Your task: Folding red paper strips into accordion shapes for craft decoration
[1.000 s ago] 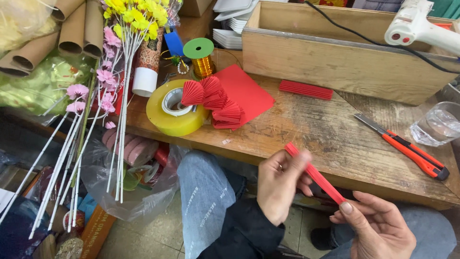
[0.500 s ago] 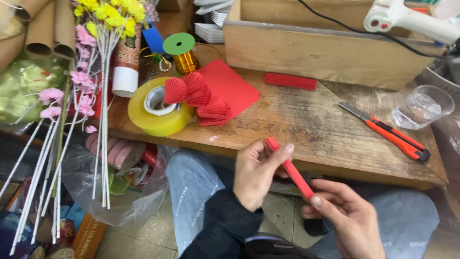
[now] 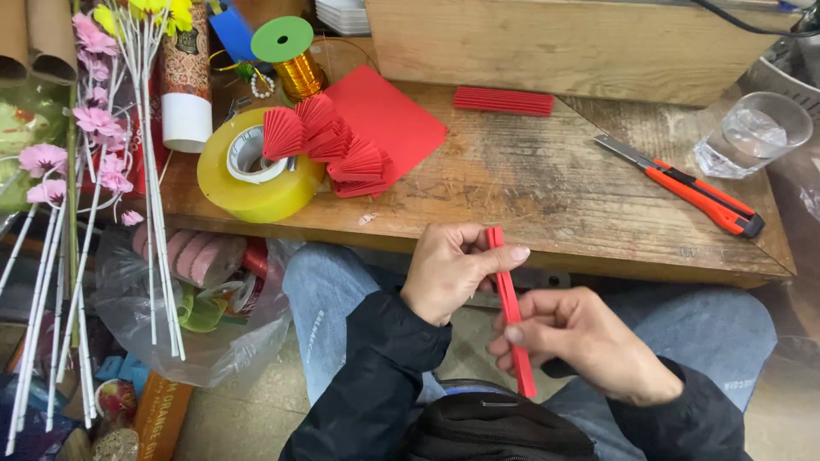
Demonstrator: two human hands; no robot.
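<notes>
Pinching the upper end of a folded red paper strip [image 3: 510, 307] between thumb and forefinger, the left hand [image 3: 448, 271] holds it over the lap, just off the wooden table [image 3: 547, 205]; the right hand [image 3: 589, 341] closes its fingers around the middle — lower end free; on the table lie red paper fans [image 3: 329, 149], a tape roll [image 3: 252, 175] and a utility knife [image 3: 683, 188]; a loosened pinch would likely let the pleats spring apart — or the strip drop.

On your bench: yellow tape roll [image 3: 248, 175] touching red paper fans [image 3: 329, 145], gold wire spool [image 3: 295, 64], orange utility knife [image 3: 692, 188], glass cup [image 3: 752, 132], pleated red strip [image 3: 502, 101] near wooden box [image 3: 564, 43].
</notes>
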